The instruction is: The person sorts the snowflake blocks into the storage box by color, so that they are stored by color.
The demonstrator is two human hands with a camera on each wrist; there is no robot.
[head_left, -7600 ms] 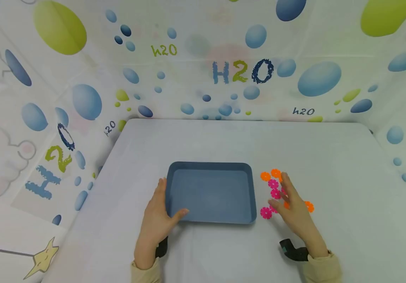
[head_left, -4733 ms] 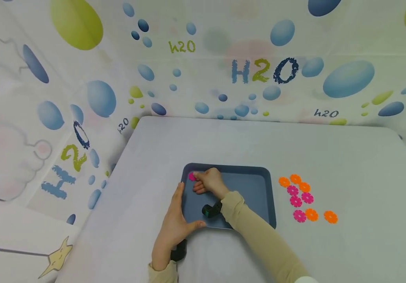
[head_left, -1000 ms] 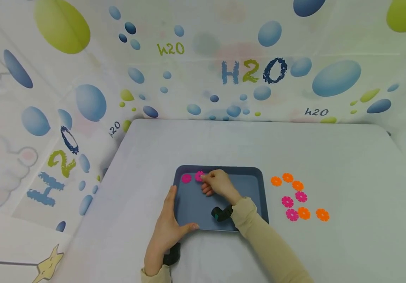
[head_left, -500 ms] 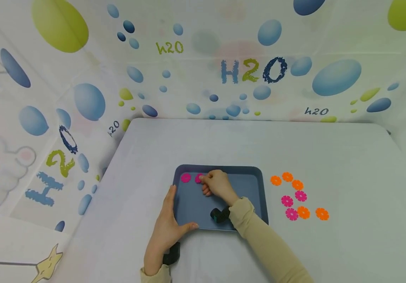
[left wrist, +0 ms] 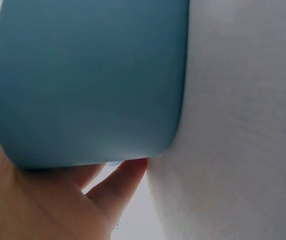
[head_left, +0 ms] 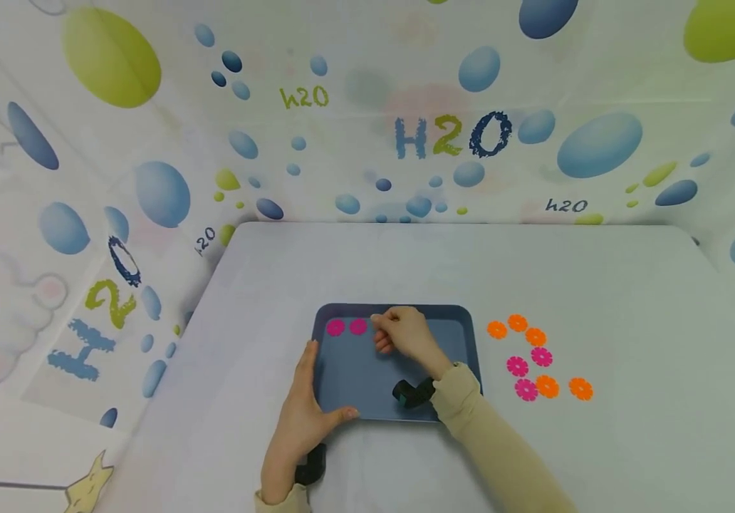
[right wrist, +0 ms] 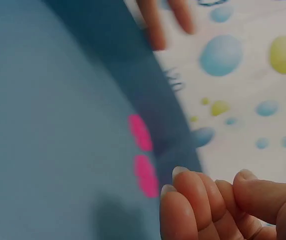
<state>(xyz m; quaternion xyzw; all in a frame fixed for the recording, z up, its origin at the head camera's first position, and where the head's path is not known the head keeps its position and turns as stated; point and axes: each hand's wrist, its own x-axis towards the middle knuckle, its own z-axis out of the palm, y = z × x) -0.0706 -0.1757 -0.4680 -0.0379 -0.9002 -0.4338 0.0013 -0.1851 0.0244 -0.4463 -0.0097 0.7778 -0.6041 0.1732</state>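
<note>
Spanning the near L corner of a slate-blue, rectangular, round-cornered tray, the L hand has its fingers straight along the outside of the L wall and thumb spread wide over the near rim, touching but not wrapped round it. The R hand is over the tray's far half, fingers curled in, thumb against index; nothing seen btwn the tips.

Just L of those tips, a bit apart, 2 flat pink flower-edged discs lie side by side in the far L corner, close to the far wall. Tray floor runs from them down to the L thumb. The beige sleeve on the R arm crosses the near R corner, hiding some rim.

Narrow strip of tabletop, then R of the tray: 5 flat orange flower-edged discs & 3 more pink discs, loosely bunched, 1 orange set off farther R. White table stretches wide L & R, far edge well beyond tray, meeting a white H2O-print backdrop w/ blue & green ovals.
</note>
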